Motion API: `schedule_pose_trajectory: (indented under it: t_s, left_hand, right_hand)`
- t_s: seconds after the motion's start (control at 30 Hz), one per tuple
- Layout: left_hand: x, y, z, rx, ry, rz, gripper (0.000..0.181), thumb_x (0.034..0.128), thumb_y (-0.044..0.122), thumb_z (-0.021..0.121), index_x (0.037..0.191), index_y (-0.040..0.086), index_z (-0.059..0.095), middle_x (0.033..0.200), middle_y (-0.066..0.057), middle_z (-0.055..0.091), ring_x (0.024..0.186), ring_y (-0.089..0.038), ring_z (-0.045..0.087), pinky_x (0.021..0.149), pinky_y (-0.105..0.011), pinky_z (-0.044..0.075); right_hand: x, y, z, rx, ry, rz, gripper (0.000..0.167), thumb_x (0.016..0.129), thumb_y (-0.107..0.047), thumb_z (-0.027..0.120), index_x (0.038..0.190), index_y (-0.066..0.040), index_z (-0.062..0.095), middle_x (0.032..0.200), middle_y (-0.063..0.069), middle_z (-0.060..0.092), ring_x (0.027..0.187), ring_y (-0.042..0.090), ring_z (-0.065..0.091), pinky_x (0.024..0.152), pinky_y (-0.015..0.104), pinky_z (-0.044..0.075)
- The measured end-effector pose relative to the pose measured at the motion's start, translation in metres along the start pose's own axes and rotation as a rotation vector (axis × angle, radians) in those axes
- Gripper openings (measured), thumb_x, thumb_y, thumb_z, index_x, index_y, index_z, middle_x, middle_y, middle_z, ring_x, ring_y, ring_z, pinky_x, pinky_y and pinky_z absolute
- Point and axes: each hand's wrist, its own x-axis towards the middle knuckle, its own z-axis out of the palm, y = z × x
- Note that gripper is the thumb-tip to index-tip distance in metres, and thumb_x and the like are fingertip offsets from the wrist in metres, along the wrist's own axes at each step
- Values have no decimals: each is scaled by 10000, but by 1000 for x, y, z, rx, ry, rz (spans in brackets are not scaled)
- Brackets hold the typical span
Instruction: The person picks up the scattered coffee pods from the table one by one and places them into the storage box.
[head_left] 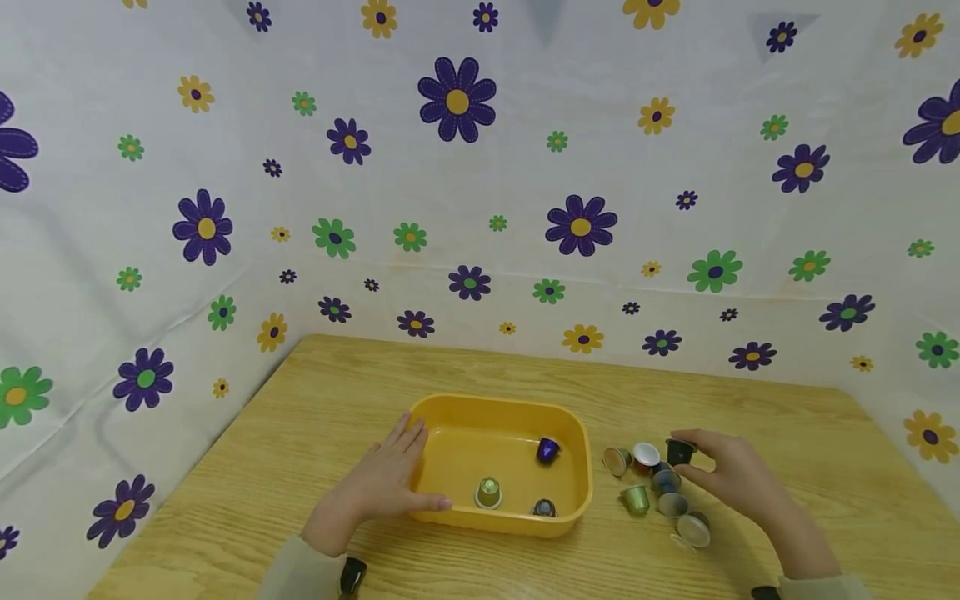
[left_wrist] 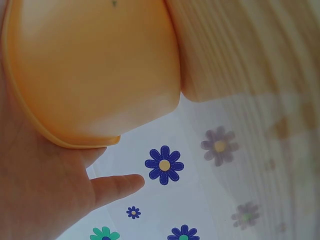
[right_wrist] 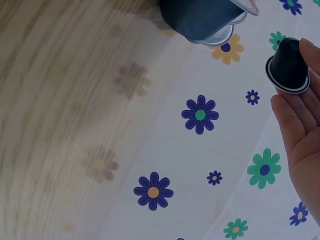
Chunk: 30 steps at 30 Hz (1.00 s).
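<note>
A yellow tray (head_left: 495, 522) stands on the wooden table, holding a blue capsule (head_left: 547, 451), a light green capsule (head_left: 489, 492) and a grey capsule (head_left: 544, 507). My left hand (head_left: 381, 481) rests on the tray's left rim with its fingers extended; the left wrist view shows the same hand (left_wrist: 45, 185) against the tray wall (left_wrist: 100, 75). To the right of the tray, my right hand (head_left: 738, 475) pinches a black capsule (head_left: 680, 452) between thumb and fingers. In the right wrist view the black capsule (right_wrist: 289, 67) is in the fingers of that hand (right_wrist: 306, 135).
Several capsules lie grouped right of the tray, among them a green one (head_left: 636, 499), a white-topped one (head_left: 646, 455) and a pale-lidded one (head_left: 693, 529). A flower-patterned white sheet (head_left: 517, 175) surrounds the wooden table (head_left: 300, 433) at the back and sides.
</note>
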Motion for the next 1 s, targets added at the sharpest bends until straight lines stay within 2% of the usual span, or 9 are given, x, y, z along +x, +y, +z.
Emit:
schedule_pose_trajectory:
  t_s: [0.27, 0.73, 1.0]
  left_hand:
    - [1, -1, 1, 13, 15, -3, 1026, 712, 640, 560, 1377, -54, 203, 1444, -186, 116, 1321, -306, -9, 936, -605, 210]
    - [0, 0, 2, -1, 16, -6, 1020, 713, 625, 573, 1379, -51, 199, 1445, -185, 105, 1321, -300, -13, 938, -608, 198]
    - [0, -1, 2, -1, 17, -3, 1029, 710, 639, 564, 1377, -55, 200, 1444, -188, 108, 1321, -302, -10, 935, -610, 202]
  right_hand:
    - [0, -1, 3, 66, 7, 25, 381, 726, -61, 708, 1083, 14, 600, 1016, 152, 626, 911, 337, 588, 735, 428, 477]
    - [4, -6, 7, 94, 28, -11, 369, 733, -75, 709, 1075, 13, 604, 1018, 148, 626, 904, 326, 592, 733, 434, 477]
    - [7, -12, 10, 163, 16, -24, 355, 747, -51, 693, 1080, 25, 597, 1038, 165, 614, 939, 345, 578, 753, 409, 475]
